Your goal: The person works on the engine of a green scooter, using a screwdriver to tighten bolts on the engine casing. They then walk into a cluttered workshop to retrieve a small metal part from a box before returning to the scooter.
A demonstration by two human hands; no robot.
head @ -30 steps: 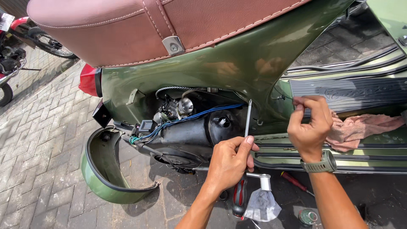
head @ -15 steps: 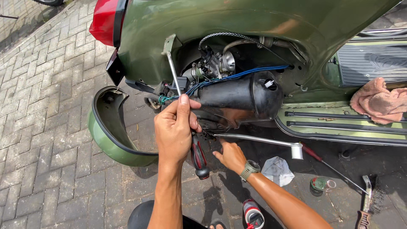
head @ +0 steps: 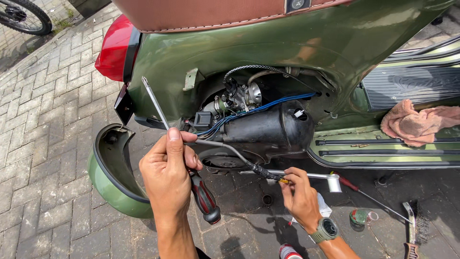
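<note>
Two hands at a green scooter's open engine bay

At left, the removed side panel (head: 108, 180) lay on the brick paving, out of the way. The left hand (head: 167, 175) was shut around a screwdriver (head: 179, 153), shaft up and clear of the work, red-and-black handle below. Right of it, the right hand (head: 299, 194) pinched the end of a grey cable (head: 230, 149) just below the black engine cover (head: 268, 129), seemingly guiding it. Far right, a pink rag (head: 419, 120) rested on the footboard
</note>
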